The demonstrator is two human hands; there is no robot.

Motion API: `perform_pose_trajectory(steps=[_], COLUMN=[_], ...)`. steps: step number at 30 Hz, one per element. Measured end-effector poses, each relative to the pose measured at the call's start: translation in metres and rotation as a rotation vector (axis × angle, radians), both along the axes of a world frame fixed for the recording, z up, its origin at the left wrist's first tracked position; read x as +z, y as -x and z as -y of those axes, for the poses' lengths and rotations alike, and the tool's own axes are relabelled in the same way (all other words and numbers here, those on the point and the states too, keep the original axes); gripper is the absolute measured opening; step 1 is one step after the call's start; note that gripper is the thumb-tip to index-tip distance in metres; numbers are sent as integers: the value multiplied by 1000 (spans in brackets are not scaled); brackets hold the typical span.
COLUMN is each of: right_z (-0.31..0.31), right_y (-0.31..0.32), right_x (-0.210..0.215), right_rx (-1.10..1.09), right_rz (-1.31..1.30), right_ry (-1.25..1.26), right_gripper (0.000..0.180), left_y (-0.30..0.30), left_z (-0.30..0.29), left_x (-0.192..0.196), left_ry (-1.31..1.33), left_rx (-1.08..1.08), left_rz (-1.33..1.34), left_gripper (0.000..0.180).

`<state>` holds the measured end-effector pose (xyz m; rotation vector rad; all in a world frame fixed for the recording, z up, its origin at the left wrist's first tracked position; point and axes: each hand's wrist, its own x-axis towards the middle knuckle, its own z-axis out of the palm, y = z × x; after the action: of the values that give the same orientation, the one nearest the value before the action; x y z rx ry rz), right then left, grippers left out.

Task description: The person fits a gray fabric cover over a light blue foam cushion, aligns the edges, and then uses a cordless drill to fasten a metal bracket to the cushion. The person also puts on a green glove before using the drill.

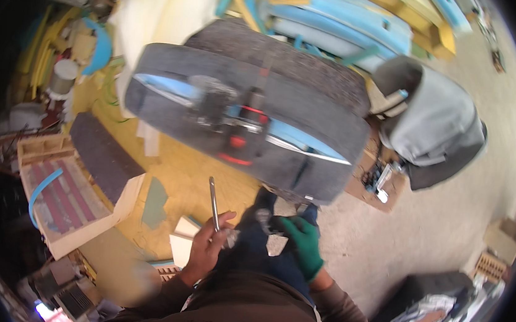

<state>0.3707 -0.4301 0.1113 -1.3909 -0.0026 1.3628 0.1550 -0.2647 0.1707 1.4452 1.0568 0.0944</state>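
My bare left hand (204, 252) is closed around a slim silver metal tool (214, 201), whose rounded end points away from me. My right hand (303, 246) wears a green glove. Its fingers are curled at a dark, motion-blurred object in front of my legs, too smeared to name. Beyond both hands lies a large dark grey padded piece (183, 67) with pale blue showing through a long slit across it. A red and black power tool (239, 140) rests on its middle. Beside that sits a blurred grey lump (211, 100).
At left, a wooden box (87, 229) holds a blue curved strip, and a dark panel (100, 155) leans against it. A grey covered seat-like piece (441, 126) stands at right. Blue and yellow foam blocks (340, 14) are piled at the back. A black bag (424, 301) lies lower right.
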Motion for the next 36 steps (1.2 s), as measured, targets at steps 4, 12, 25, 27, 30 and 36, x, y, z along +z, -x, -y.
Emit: perform_pose_trajectory(steps=[4, 12, 25, 27, 30, 36], right_z=[-8, -7, 4, 6, 16, 71], right_y=[-16, -32, -9, -1, 15, 64], right_x=[5, 26, 48, 53, 59, 60], right_rx=[-208, -645, -822, -771, -639, -716], right_rz=[15, -123, -422, -492, -721, -808], right_ry=[54, -283, -451, -502, -712, -501], right_gripper=[38, 48, 54, 53, 51, 52], left_y=[34, -11, -71, -98, -132, -102], left_z=[-124, -400, -119, -63, -28, 29], left_x=[-29, -149, 16, 33, 40, 57], left_ry=[-430, -1083, -424, -537, -557, -379], left_rx=[114, -146, -628, -727, -837, -954], left_rz=[-245, -368, 359, 399, 633, 537], left_gripper=[28, 33, 50, 72, 80, 74])
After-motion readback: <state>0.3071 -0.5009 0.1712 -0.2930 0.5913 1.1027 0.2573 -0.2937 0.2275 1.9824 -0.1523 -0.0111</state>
